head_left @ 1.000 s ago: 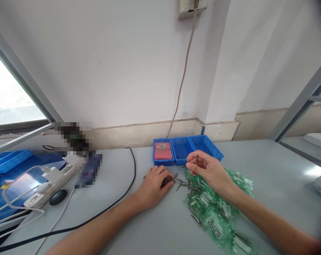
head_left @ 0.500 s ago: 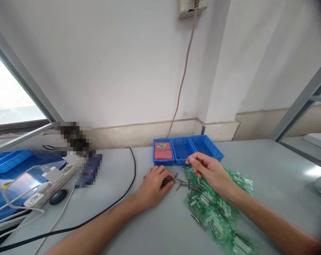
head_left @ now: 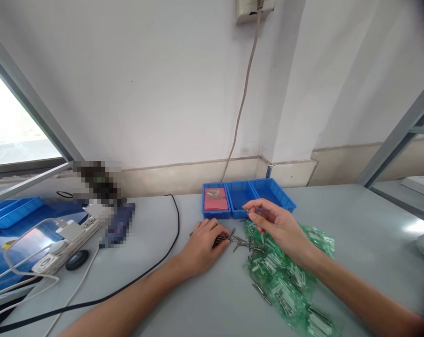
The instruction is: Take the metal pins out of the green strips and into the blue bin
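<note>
My left hand (head_left: 205, 245) rests on the table with its fingers curled over several thin metal pins, whose ends poke out between thumb and index finger. More loose metal pins (head_left: 247, 244) lie scattered just to its right. My right hand (head_left: 273, 224) is raised at the front edge of the middle blue bin (head_left: 240, 193). Thumb and index finger pinch a small metal pin (head_left: 245, 208), mostly hidden by the fingertips. Under and in front of that hand spread green plastic bags (head_left: 278, 276) with pale tubes and metal pins in and on them.
The left blue bin (head_left: 216, 215) holds a red sheet with a clear packet on it; the right blue bin (head_left: 273, 192) adjoins the middle one. A black cable (head_left: 177, 224) crosses the table at left, beside a power strip (head_left: 50, 262) and a black oval object (head_left: 76, 260).
My right hand's index finger has stretched slightly further left over the bin's edge, with the small pin at its tip. The left hand stays where it was.
</note>
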A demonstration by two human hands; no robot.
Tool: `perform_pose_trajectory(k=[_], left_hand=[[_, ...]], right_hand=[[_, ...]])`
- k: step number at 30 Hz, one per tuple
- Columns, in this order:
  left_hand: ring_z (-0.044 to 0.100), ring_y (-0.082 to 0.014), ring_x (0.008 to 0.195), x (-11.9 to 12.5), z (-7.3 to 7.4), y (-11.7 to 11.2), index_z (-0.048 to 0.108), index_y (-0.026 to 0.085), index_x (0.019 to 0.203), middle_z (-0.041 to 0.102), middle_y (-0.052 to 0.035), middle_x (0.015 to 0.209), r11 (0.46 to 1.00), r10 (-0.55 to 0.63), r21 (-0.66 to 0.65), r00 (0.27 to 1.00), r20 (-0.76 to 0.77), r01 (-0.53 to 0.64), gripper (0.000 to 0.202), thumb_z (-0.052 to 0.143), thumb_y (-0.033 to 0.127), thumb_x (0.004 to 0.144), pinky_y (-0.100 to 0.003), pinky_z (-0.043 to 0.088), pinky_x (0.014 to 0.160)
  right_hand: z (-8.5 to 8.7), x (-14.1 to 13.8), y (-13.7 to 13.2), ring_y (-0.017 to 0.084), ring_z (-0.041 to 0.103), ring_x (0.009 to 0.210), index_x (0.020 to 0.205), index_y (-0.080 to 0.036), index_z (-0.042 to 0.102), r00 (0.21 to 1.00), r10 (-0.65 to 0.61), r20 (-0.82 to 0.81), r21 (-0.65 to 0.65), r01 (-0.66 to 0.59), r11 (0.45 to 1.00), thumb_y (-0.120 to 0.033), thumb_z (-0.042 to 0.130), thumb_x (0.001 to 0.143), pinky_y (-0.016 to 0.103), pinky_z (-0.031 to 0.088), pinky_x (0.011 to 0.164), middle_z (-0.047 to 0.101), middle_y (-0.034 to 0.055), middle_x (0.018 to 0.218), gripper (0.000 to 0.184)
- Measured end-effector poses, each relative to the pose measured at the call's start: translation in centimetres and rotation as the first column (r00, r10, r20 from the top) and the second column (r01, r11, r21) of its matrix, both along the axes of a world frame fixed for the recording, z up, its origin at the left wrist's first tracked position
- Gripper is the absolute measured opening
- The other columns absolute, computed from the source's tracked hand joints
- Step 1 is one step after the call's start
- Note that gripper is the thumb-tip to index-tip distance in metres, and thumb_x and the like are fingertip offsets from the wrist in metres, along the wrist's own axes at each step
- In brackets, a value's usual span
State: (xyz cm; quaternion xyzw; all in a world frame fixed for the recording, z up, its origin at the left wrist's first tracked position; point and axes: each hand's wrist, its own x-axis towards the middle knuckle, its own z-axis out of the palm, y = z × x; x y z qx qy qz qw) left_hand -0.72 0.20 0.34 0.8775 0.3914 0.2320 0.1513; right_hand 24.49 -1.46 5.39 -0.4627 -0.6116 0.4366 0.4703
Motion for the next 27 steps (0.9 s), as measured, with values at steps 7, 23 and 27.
perform_pose_trajectory(k=[7, 23, 27], left_hand=[[0.059, -0.0236, 0.105, 0.03, -0.14, 0.06, 0.067, 0.025, 0.111, 0.068, -0.0021, 0.113, 1.0, 0.0, -0.016, 1.0, 0.008, 0.0, 0.006, 0.065, 0.025, 0.105, -0.04, 0.04, 0.093], [0.059, -0.0226, 0.103, 0.08, 0.06, 0.04, 0.066, 0.024, 0.11, 0.068, -0.0015, 0.112, 1.0, -0.003, 0.001, 1.0, -0.002, 0.003, 0.005, 0.066, 0.024, 0.104, -0.038, 0.04, 0.091], [0.059, -0.0225, 0.104, 0.05, 0.02, 0.05, 0.066, 0.025, 0.11, 0.068, -0.0015, 0.113, 1.0, -0.003, 0.004, 1.0, -0.001, 0.003, 0.005, 0.065, 0.025, 0.105, -0.038, 0.04, 0.092]], right_hand=[[-0.31, 0.08, 0.09, 0.016, 0.05, 0.067, 0.109, -0.029, 0.073, 1.0, 0.011, -0.021, -0.014, -0.012, 1.0, -0.052, 0.074, 0.094, 0.03, 0.041, 0.061, 0.06, 0.0003, 0.09, 0.028], [-0.27, -0.25, 0.14, 0.012, 0.047, 0.062, 0.099, -0.024, 0.068, 0.999, -0.004, -0.039, -0.039, 0.002, 0.999, -0.063, 0.069, 0.094, 0.031, 0.035, 0.059, 0.069, 0.0037, 0.104, 0.04], [-0.33, -0.17, 0.29, 0.014, 0.047, 0.062, 0.1, -0.023, 0.069, 1.0, -0.016, -0.022, -0.03, 0.015, 0.999, -0.064, 0.064, 0.097, 0.031, 0.033, 0.058, 0.059, -0.0011, 0.079, 0.042]])
